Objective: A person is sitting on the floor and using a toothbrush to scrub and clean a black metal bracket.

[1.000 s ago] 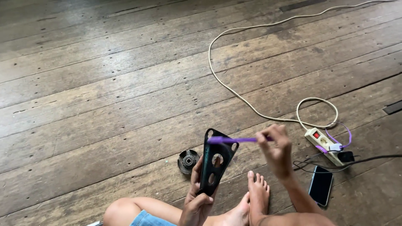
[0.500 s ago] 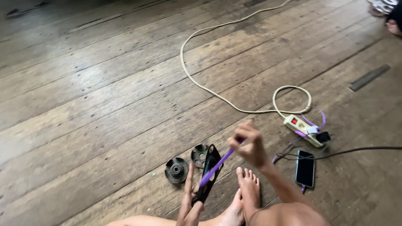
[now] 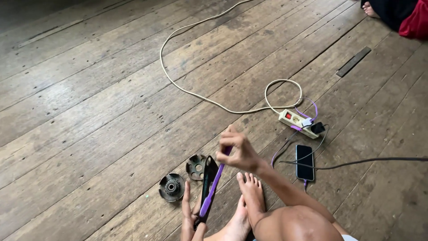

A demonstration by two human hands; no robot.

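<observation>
My left hand [image 3: 191, 213] grips the lower end of a black belt-like part [image 3: 209, 176] and holds it upright near the bottom edge of the view. My right hand [image 3: 237, 149] pinches the top of a purple brush-like tool [image 3: 212, 187] that lies along the black part. Two round dark metal parts rest on the wooden floor beside them: a geared disc [image 3: 171, 187] to the left and a spoked disc [image 3: 195, 166] just behind the black part. My bare feet [image 3: 249, 196] sit below my right hand.
A white power strip [image 3: 298, 122] with a long cream cord [image 3: 187, 89] lies to the right, plugs and purple cable attached. A black phone [image 3: 305, 162] lies near it. A dark flat bar [image 3: 353, 61] lies farther right. Another person's foot [image 3: 370, 8] shows top right.
The view has swung right and down. My right hand has drawn the purple tool from level across the black part to lying lengthwise down it. A second metal disc has come into sight.
</observation>
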